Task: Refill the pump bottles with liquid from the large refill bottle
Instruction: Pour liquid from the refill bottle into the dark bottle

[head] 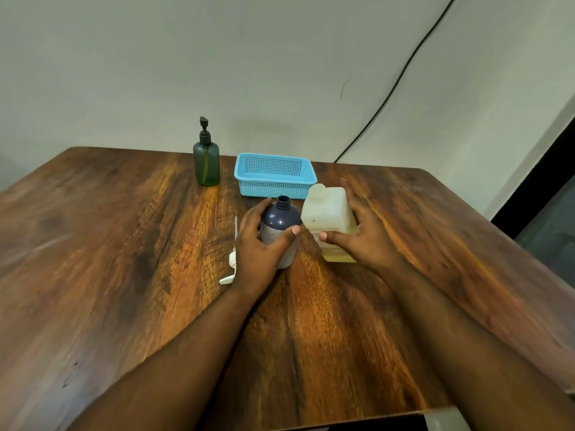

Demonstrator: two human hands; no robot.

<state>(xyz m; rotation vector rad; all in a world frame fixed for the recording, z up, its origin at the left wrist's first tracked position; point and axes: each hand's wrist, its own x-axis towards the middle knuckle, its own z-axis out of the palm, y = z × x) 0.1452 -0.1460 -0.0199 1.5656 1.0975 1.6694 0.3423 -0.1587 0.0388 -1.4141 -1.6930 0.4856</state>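
Observation:
A dark blue pump bottle (279, 219) stands upright mid-table with its neck uncapped. My left hand (256, 247) grips it from the left, thumb across its front. Its white pump head (232, 262) lies on the table just left of that hand. To the right stands the large translucent refill bottle (327, 213), capped, with yellowish liquid at the bottom. My right hand (362, 231) is at its right side with fingers spread, thumb at its front; contact is blurred. A green pump bottle (206, 163) with a black pump stands at the back.
A light blue perforated basket (275, 179) sits behind the two bottles near the table's far edge. The wooden table (124, 244) ends close to a pale wall, where a black cable (392, 88) runs down. A dark opening lies at the far right.

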